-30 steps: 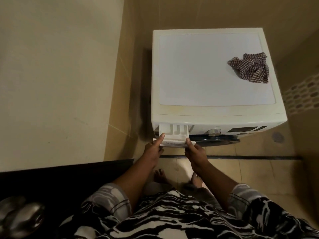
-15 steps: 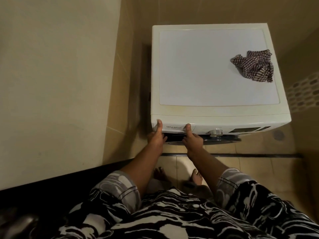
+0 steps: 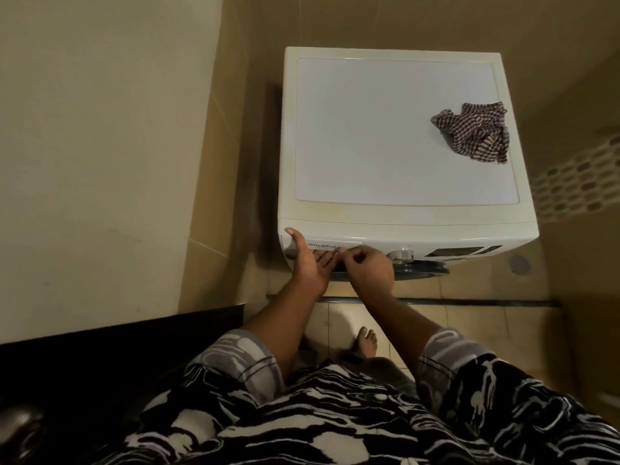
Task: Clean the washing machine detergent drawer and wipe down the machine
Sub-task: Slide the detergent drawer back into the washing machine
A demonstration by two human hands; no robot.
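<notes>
A plain cream wall filled the left side, with beige tiles at the far end. A dark table ran along the near left. A dark strip crossed the tiled floor, with a round drain just beyond it on the right. A mosaic band marked the right wall. A bare foot stood on the floor.

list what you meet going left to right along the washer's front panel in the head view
left hand → right hand → dial → dark display
</notes>
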